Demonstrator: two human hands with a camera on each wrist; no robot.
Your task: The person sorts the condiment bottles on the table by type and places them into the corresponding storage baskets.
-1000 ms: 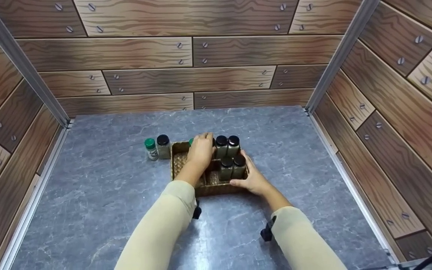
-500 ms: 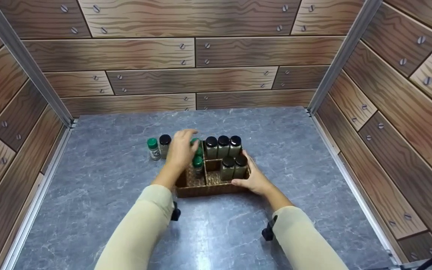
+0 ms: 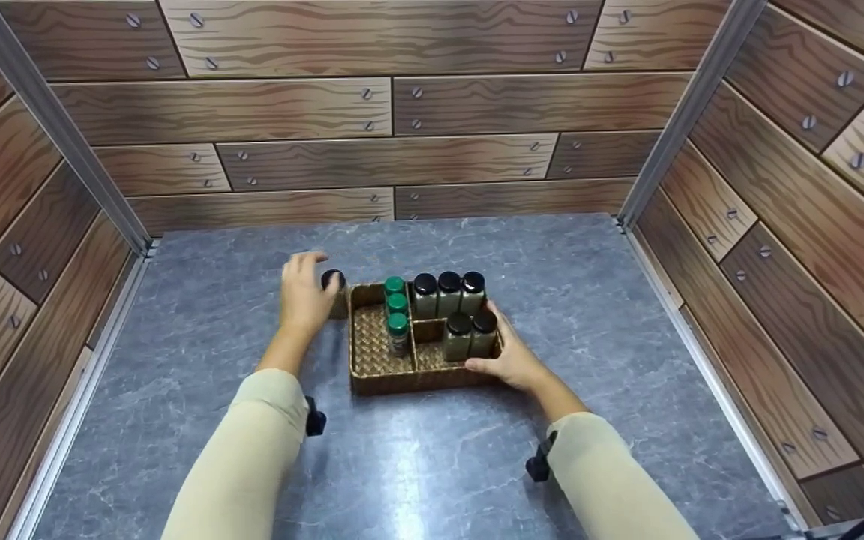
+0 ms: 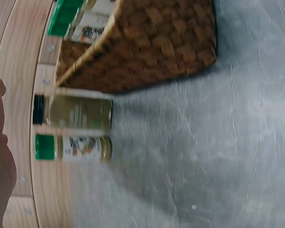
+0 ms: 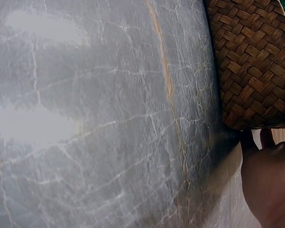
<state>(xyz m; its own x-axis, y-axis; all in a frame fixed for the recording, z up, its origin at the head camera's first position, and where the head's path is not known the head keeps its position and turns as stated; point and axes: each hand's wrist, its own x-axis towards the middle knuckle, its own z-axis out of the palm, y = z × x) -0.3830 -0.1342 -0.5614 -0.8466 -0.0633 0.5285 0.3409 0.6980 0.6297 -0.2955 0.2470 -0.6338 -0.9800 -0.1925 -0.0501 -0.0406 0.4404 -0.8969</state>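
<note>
A woven basket (image 3: 379, 384) with dividers stands in the middle of the table. My right hand (image 3: 514, 358) holds its right end, thumb at the front corner and fingers along the side. My left hand (image 3: 303, 294), fingers spread and holding nothing, hovers left of the basket. Under it, a black-capped spice jar (image 3: 338, 304) and a green-capped spice jar (image 4: 83, 147) stand upright side by side in the left wrist view; the hand hides the green-capped one in the head view. Three green-capped jars (image 3: 397, 325) line the basket's left compartment, along the divider.
Three black-capped jars (image 3: 448, 294) fill the basket's back right compartment, and two more black-capped jars (image 3: 458, 337) stand in the front right one. Wood-patterned walls (image 3: 297, 109) enclose the grey marbled table (image 3: 177, 390) at the back and sides.
My left hand has moved left from above the basket to the two jars outside it, leaving the green-capped jars inside in view. The right hand has kept its hold on the basket.
</note>
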